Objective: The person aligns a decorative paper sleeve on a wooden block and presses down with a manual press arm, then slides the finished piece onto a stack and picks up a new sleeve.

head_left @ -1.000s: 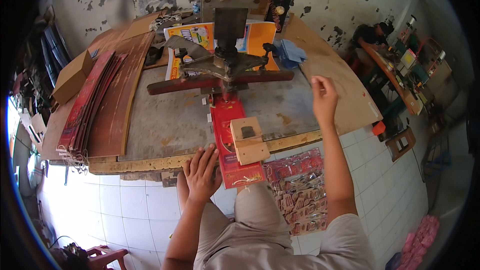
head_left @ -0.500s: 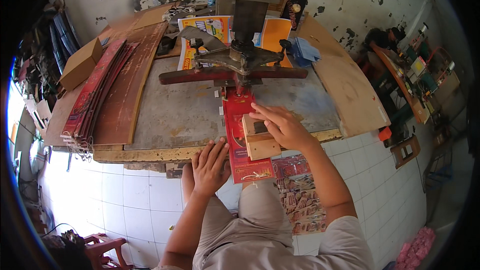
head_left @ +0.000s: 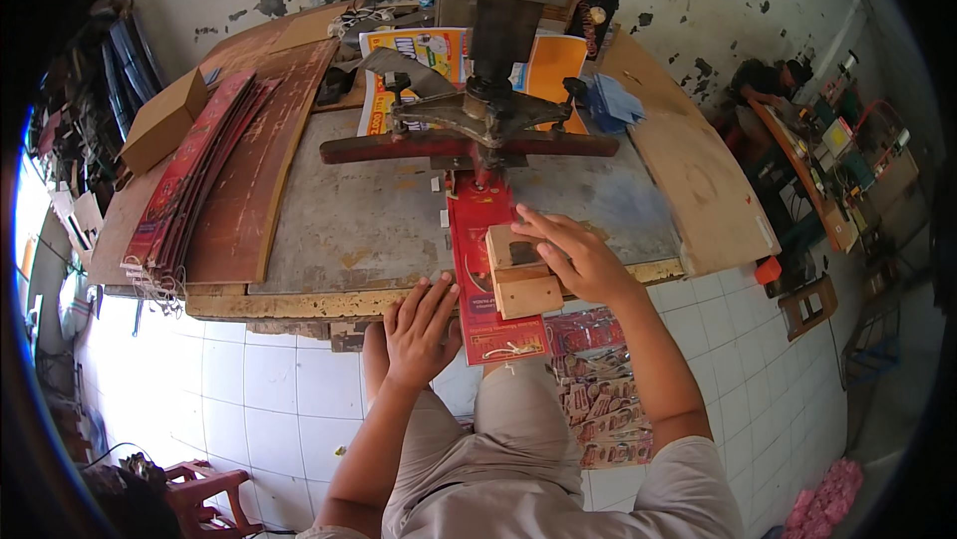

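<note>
A long red printed paper stack (head_left: 480,202) lies on the metal-topped table (head_left: 339,230), with its far end under a press head (head_left: 488,120) that has a wide crossbar. White string shows at the stack's near end, which overhangs the front edge. On the stack sits a pale wooden block (head_left: 526,295) with a dark patch on top. My right hand (head_left: 583,258) is at the block's right side, fingers stretched out over it; whether it touches is hard to tell. My left hand (head_left: 423,328) rests flat at the table's front edge, fingers extended, just left of the stack.
At left, a pile of red strips with strings (head_left: 189,175) lies on a brown board (head_left: 239,180) beside a cardboard box (head_left: 164,125). Colourful printed sheets (head_left: 553,65) lie behind the press. Blue cloth (head_left: 613,100) sits at right. Another person (head_left: 763,80) works at the far right.
My right hand has shifted slightly to the right, its fingertips less far across the wooden block. My left hand, the block and the red stack look unchanged.
</note>
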{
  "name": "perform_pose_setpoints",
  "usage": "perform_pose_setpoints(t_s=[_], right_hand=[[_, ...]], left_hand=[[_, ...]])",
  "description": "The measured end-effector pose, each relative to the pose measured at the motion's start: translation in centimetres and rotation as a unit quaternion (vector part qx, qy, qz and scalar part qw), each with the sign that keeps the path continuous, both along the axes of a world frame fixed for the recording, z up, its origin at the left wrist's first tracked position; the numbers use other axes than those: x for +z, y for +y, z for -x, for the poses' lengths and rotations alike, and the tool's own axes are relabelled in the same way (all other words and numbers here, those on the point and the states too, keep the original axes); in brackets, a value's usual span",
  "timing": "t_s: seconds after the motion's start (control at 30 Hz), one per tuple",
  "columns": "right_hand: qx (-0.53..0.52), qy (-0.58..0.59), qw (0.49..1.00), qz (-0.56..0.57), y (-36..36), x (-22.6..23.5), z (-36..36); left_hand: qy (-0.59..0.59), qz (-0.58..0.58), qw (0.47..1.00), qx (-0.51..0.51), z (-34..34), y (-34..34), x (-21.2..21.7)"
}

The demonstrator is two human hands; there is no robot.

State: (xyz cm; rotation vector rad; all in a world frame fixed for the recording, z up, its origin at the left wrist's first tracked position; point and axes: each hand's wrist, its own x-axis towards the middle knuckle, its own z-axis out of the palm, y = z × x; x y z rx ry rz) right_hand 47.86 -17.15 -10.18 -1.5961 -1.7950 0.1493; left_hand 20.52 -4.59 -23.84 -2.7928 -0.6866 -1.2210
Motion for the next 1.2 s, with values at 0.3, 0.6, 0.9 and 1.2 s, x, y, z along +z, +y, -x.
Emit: perform_pose_setpoints(t_s=[0.3, 0.6, 0.9, 1.2], right_hand=[[0.005, 0.022, 1.000, -0.005, -0.6, -0.9, -0.7], [0.004, -0.003, 1.000, -0.004, 0.0, -1.4, -0.8], [-0.005, 0.005, 1.000, -0.028, 0.0, -1.4, -0.3], [0.003, 0.020, 1.000, -0.018, 0.0, -1.5, -0.3]], left_hand=[[-0.001, 0.000, 1.000, 0.001, 0.0, 0.0, -0.1], [-0.003, -0.004, 1.000, 0.000, 0.0, 0.0, 0.1], [-0.005, 0.001, 1.000, 0.001, 0.0, 0.0, -0.1], [-0.010, -0.002, 1.000, 0.001, -0.1, 0.1, -0.1]])
